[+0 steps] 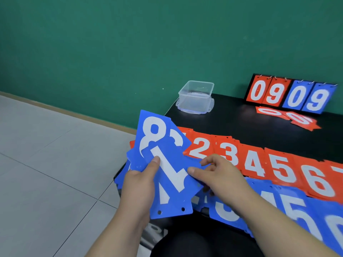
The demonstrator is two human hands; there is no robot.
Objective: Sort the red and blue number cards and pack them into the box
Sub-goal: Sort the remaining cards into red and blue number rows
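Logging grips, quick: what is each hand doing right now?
Left hand: grips a fan of blue cards.
Right hand: pinches the right edge of the same blue cards.

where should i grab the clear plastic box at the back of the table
Take the clear box by its near wall, pinching over the open rim from above. It stands upright and uncovered, so the rim is free; its lid seems to lie under it and may stay behind.

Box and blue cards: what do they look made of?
Box: clear glossy plastic, apparently; the wall shows through its sides. Blue cards: thin, stiff, matte sheet, probably plastic, though coated card is possible; they hold flat when fanned and have clean punched holes.
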